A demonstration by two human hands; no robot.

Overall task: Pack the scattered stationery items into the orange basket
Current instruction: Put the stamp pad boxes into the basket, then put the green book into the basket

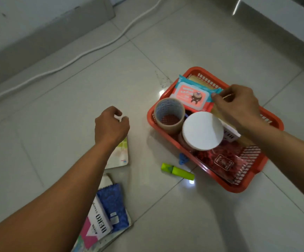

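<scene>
Brownish thin item (228,96), too small to identify, sits pinched by curled fingers of the right hand (238,108) over the orange basket (149,117), at its far edge. Advisable: release it low beside the wipes pack (191,96), clear of the tape roll (167,129) and white-lidded jar (203,130). Left hand (111,126) is curled; whether it holds anything cannot be told. Green highlighter (178,171) lies outside on the floor (165,215).

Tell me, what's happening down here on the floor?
A person is packing stationery into an orange basket on the floor. The right hand is over the basket, pinching what looks like a thin stick. The left hand hovers over the floor. A green highlighter and a notebook lie outside.
</scene>
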